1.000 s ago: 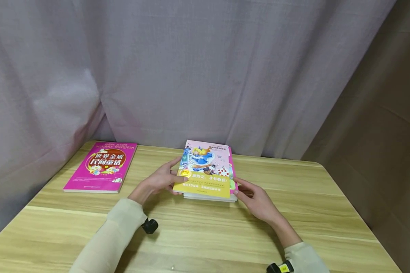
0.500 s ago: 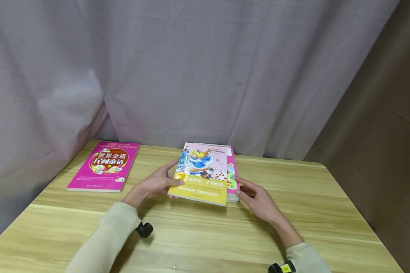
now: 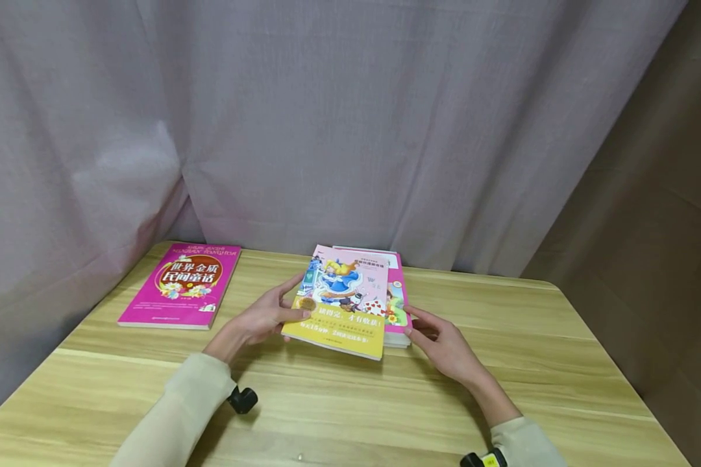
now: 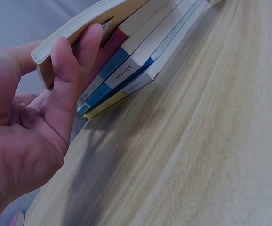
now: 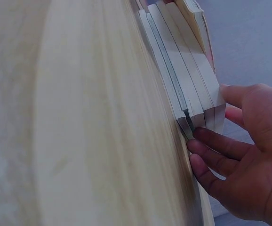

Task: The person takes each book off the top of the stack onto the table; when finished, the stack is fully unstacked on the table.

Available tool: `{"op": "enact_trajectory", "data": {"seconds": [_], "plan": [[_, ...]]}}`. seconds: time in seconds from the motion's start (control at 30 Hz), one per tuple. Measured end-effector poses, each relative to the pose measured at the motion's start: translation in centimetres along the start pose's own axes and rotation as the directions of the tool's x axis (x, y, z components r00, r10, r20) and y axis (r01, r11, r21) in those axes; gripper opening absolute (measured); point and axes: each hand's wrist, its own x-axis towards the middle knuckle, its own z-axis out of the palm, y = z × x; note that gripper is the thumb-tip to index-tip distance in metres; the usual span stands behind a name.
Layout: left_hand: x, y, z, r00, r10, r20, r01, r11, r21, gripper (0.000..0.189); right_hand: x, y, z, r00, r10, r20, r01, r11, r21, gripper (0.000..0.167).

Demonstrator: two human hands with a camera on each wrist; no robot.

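My left hand (image 3: pixel 264 318) grips the left edge of a paperback storybook (image 3: pixel 334 327) with a pink and yellow cover, thumb on top and fingers underneath. The near end of this book is raised and tilted, as the left wrist view shows. Below it lies a stack of books (image 4: pixel 126 70), its top one with a bright pink cover (image 3: pixel 397 305) that shows along the right. My right hand (image 3: pixel 442 344) touches the right side of this stack near its front corner. In the right wrist view its fingertips (image 5: pixel 199 162) rest against the book edges.
Another pink book (image 3: pixel 178 288) lies at the back left of the wooden table (image 3: pixel 350 415). Grey curtain (image 3: pixel 350 130) hangs right behind the table's back edge. A brown curtain (image 3: pixel 637 259) stands along the right.
The storybook has slid toward me and to the left in my left hand, uncovering more of the pink book below. My right hand has stayed at the stack's side.
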Motion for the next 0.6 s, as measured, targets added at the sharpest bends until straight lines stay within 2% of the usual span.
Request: {"op": "enact_trajectory", "data": {"seconds": [0.37, 0.6], "plan": [[-0.7, 0.5, 0.0, 0.999, 0.052, -0.013, -0.052, 0.999, -0.013, 0.097, -0.1, 0.0, -0.2, 1.0, -0.006, 0.012, 0.006, 1.0, -0.002, 0.051], [-1.3, 1.0, -0.6, 0.996, 0.073, -0.058, -0.074, 0.997, -0.009, 0.094, -0.1, -0.1, -0.2, 1.0, -0.001, 0.012, 0.001, 1.0, 0.003, 0.051]]}}
